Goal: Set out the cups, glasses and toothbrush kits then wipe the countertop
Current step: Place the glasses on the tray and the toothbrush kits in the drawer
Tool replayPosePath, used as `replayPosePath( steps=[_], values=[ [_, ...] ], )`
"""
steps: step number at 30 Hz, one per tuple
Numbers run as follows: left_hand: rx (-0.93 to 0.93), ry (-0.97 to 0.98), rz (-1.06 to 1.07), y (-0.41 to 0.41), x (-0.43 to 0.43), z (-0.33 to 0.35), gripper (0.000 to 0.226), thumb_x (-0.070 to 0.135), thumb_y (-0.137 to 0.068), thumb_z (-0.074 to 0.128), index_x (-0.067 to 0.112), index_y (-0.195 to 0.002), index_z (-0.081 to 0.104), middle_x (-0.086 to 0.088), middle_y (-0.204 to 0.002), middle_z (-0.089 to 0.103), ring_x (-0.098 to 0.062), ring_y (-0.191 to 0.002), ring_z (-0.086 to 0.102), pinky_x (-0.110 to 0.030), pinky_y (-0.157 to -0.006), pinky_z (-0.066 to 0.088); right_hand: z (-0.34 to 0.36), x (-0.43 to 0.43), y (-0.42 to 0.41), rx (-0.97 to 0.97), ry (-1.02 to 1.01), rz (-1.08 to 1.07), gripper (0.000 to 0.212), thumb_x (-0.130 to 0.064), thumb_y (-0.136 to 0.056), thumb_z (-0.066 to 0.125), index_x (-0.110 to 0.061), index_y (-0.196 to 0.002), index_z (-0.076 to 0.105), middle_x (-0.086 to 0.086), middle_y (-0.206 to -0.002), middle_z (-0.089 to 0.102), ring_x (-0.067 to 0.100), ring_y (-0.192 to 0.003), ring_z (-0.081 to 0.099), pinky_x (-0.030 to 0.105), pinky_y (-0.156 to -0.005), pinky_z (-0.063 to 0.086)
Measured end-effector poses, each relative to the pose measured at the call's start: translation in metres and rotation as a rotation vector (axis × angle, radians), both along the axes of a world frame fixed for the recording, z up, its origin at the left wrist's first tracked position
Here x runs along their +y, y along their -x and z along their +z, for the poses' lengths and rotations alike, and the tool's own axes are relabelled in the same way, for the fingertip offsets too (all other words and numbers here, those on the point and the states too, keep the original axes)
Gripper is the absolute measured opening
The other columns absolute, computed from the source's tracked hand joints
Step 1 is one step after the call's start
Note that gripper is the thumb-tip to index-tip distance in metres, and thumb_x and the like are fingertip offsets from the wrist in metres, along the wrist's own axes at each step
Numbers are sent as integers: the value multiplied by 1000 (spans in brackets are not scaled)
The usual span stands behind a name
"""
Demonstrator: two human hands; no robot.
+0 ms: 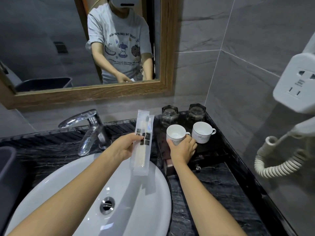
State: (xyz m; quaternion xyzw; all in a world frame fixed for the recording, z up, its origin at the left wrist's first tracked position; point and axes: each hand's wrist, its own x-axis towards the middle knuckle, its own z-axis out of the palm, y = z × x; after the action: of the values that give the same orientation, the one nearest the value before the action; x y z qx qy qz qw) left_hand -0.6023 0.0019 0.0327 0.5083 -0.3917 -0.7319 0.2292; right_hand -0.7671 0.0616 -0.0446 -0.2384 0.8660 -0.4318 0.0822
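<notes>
My left hand (126,145) holds two clear-wrapped toothbrush kits (142,143) upright over the sink's far rim. My right hand (183,149) grips a white cup (175,134) that stands on a dark tray box (213,150) on the black countertop (213,193). A second white cup (202,132) sits just to its right, handle pointing right. Behind the cups stand two clear faceted glasses (169,115) (196,113), upside down, near the wall.
A white basin (144,210) with a chrome faucet (90,128) lies in front of me. A wood-framed mirror (168,48) hangs above. A wall hair dryer with coiled cord (276,160) and socket (296,84) juts out at right. A dark bin (6,167) stands at left.
</notes>
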Motion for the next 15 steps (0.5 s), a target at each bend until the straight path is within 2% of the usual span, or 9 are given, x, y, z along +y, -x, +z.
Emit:
replayPosePath(
  steps=[9, 13, 15],
  values=[
    [-1, -31, -8, 17, 4, -9, 15, -1, -85, 53, 9, -79, 62, -5, -54, 71, -17, -46, 67, -28, -44, 56, 0, 15, 6, 13, 20, 90, 72, -39, -72, 75, -7, -128, 43, 12, -128, 45, 29, -124, 37, 44, -104, 36],
    [-6, -25, -35, 23, 5, -11, 15, -1, -85, 53, 11, -79, 62, -4, -55, 71, -16, -48, 68, -27, -45, 56, -13, 55, 15, 248, 142, 242, 32, -26, -84, 63, -8, -110, 56, 9, -112, 55, 27, -110, 48, 40, -90, 44],
    [-8, -22, -44, 24, 4, -11, 14, 0, -85, 54, 11, -80, 62, -4, -56, 71, -16, -49, 68, -28, -46, 56, -26, 77, 27, 372, 61, 377, 23, -25, -87, 59, -11, -106, 59, 4, -108, 58, 23, -107, 51, 35, -92, 42]
  ],
)
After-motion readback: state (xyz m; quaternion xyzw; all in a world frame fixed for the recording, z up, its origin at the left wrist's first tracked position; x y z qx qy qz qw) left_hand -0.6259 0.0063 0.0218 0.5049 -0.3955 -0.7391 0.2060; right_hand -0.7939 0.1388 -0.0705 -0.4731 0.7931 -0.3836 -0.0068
